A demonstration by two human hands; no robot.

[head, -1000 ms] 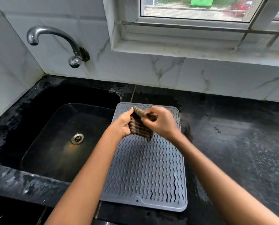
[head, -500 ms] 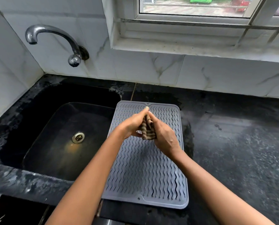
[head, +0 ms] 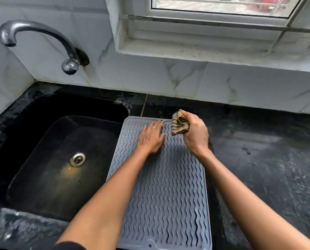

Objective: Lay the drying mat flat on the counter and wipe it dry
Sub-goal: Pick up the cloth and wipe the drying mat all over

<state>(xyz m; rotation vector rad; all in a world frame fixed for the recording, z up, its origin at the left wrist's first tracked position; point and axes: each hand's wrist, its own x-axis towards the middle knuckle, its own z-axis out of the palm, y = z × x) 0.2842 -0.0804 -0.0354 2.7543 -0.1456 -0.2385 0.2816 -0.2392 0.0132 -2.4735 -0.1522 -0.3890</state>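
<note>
Head view: grey silicone drying mat (head: 161, 186) lay flat on black granite counter (head: 268, 168), left edge overhanging rim of black sink (head: 47, 192), far edge short of the tiled backsplash (head: 168, 78). Left hand (head: 151, 138) rested palm down on mat near far edge, fingers extended and spread, holding nothing. Right hand (head: 195, 131) hovered above mat's far right corner, fingers curled tight around bunched striped cloth (head: 179, 123). Chrome tap (head: 42, 42) stood above sink.
</note>
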